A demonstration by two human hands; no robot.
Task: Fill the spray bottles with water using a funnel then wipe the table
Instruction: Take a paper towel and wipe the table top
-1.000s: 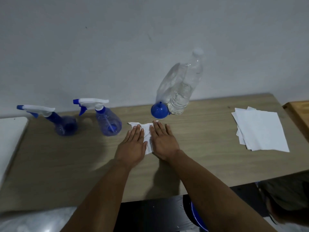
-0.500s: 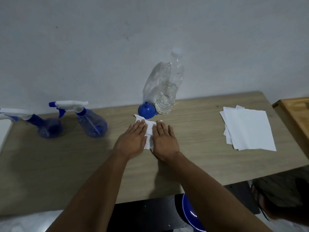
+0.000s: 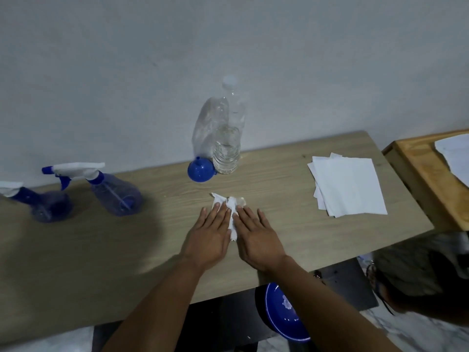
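My left hand (image 3: 208, 236) and my right hand (image 3: 257, 236) lie flat, side by side, pressing a crumpled white tissue (image 3: 232, 212) onto the wooden table (image 3: 101, 262). The tissue shows between and beyond the fingers. Two blue spray bottles stand at the left: one (image 3: 115, 191) with its white trigger head on, the other (image 3: 48, 205) partly cut off by the frame edge. A blue funnel (image 3: 200, 170) lies on its side against a clear capped water bottle (image 3: 228, 138) near the wall.
A stack of white paper sheets (image 3: 347, 185) lies on the table's right part. A second wooden surface (image 3: 421, 174) with paper on it adjoins at the right. A blue plate-like object (image 3: 284, 313) sits below the table's front edge. Another person's head (image 3: 416, 270) shows at lower right.
Both hands with the tissue have slid a little toward the table's front and right. The tissue has bunched up more. The view has shifted right.
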